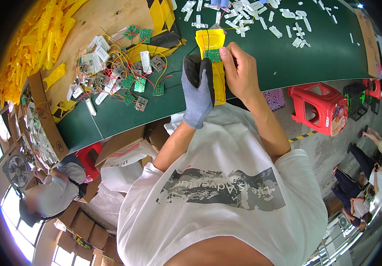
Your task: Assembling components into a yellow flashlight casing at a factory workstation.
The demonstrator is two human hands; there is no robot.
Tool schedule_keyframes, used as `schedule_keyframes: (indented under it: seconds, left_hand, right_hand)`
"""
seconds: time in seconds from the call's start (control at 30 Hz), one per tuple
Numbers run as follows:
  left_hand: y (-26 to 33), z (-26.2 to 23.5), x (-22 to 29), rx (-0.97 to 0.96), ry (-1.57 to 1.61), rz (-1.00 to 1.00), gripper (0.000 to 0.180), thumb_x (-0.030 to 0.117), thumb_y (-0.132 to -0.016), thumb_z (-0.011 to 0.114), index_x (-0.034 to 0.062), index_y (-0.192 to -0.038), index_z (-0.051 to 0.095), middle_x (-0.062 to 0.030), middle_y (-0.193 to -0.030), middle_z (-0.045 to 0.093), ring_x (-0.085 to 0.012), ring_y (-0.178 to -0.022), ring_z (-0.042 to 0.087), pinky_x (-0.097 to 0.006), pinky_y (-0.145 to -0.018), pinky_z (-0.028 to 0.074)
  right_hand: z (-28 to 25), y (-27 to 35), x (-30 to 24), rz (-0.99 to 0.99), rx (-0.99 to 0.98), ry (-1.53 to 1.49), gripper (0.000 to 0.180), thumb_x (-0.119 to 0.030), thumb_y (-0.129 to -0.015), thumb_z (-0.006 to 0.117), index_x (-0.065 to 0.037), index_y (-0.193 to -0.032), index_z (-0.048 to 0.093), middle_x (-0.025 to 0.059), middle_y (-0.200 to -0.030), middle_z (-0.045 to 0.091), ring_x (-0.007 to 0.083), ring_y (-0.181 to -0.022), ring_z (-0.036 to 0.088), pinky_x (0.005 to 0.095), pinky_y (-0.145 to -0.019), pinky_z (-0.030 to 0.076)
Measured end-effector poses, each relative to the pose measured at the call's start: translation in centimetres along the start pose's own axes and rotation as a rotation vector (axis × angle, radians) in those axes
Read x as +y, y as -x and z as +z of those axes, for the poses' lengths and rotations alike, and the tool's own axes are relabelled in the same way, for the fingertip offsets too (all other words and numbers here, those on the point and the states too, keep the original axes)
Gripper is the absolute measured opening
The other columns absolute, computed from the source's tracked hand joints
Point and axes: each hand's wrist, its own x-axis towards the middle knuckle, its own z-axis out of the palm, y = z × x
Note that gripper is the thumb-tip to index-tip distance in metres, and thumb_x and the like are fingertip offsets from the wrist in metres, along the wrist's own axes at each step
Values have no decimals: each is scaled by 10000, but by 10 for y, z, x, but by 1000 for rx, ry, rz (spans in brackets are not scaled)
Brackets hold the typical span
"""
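In front of me at the table's near edge is a long yellow plastic casing, with a small green circuit board lying across it. My left hand, in a grey glove with black fingers, is closed at the casing's left side by the board. Bare, my right hand has its thumb pressed at the board's right end and its fingers curled; their tips are hidden. Thin red and black wires run near the casing's upper part. A heap of circuit boards with wires and white plastic parts lies to the left.
Many yellow casings are piled at the far left on a wooden board. White plastic pieces are scattered over the green tabletop. A red stool stands right of the table. Co-workers sit at left and right.
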Motion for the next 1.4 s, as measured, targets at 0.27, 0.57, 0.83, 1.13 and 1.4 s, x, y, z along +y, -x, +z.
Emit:
schedule_keyframes:
  seconds: [0.27,0.57,0.83,1.13,1.4]
  left_hand:
    - [3,-8,-2,-71,-91,-29,104,69,-970,505,-1,-1047,499,-45,-872,549,-73,-768,484,-249,-697,455]
    - [0,-10,10,-94,101,-185,127,94,-986,484,30,-1093,506,-41,-946,565,-70,-813,531,-247,-717,476]
    - [-2,-12,12,-135,117,-338,249,256,-1035,426,43,-1132,511,-37,-878,574,-71,-751,538,-241,-654,466]
    - [-4,-12,1,-122,-53,-172,169,176,-1020,441,20,-1027,507,-39,-807,555,-80,-689,533,-243,-607,465]
    - [3,-7,13,-42,191,-182,197,206,-1017,462,41,-1121,488,-67,-956,583,-120,-847,565,-291,-754,483]
  right_hand:
    - [2,9,6,-47,24,82,317,-238,-990,506,-14,-769,468,140,-626,483,311,-519,452,377,-497,370]
    - [6,9,-3,-2,22,-7,298,-195,-976,528,-3,-760,457,144,-620,467,271,-505,421,362,-500,365]
    - [2,10,5,-28,42,-2,327,-206,-980,529,-8,-731,451,100,-586,437,197,-490,394,329,-478,338]
    - [-2,10,-1,20,23,23,310,-209,-974,538,-13,-745,464,108,-607,472,232,-496,427,352,-490,357]
    - [-2,1,3,255,-49,-288,281,-281,-925,625,-12,-889,555,68,-747,602,150,-636,572,318,-562,443]
